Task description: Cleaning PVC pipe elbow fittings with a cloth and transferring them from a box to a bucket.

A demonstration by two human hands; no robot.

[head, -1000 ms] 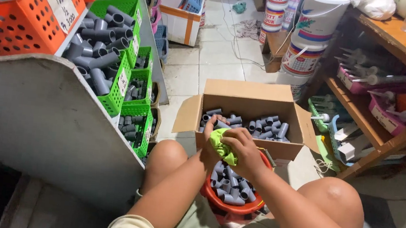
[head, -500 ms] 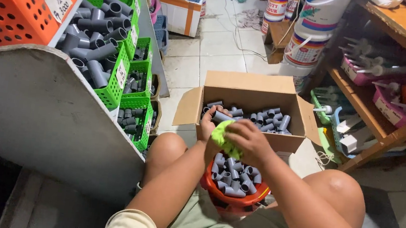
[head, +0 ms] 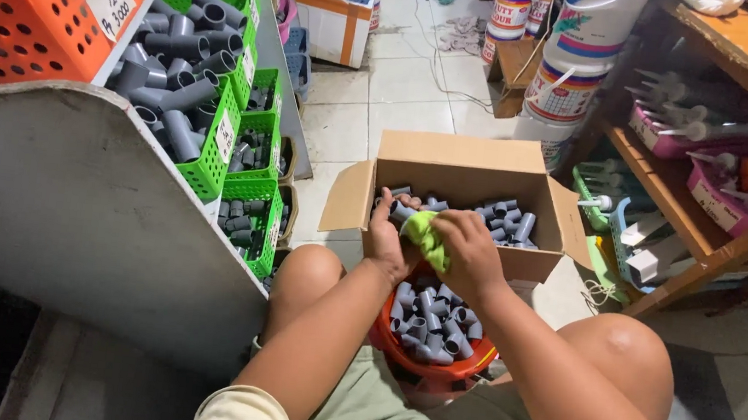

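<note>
I sit on the floor with an orange bucket (head: pixel 396 351) of several grey pipe fittings (head: pixel 428 313) between my knees. My right hand (head: pixel 471 253) is closed on a yellow-green cloth (head: pixel 422 234) just above the bucket. My left hand (head: pixel 387 235) meets it and grips a grey fitting, mostly hidden under the cloth. Right behind my hands stands an open cardboard box (head: pixel 462 168) with more grey fittings (head: pixel 507 222) inside.
At my left a grey shelf unit (head: pixel 69 206) carries green baskets (head: pixel 213 156) and orange baskets (head: pixel 16 6) of grey fittings. A wooden rack (head: pixel 720 182) with pink trays stands at the right. Paint buckets (head: pixel 586 47) and another box (head: pixel 335 11) sit on the tiled floor behind.
My hands have stayed together over the bucket, the right one shifting the cloth a little over the fitting. The view has tilted down slightly.
</note>
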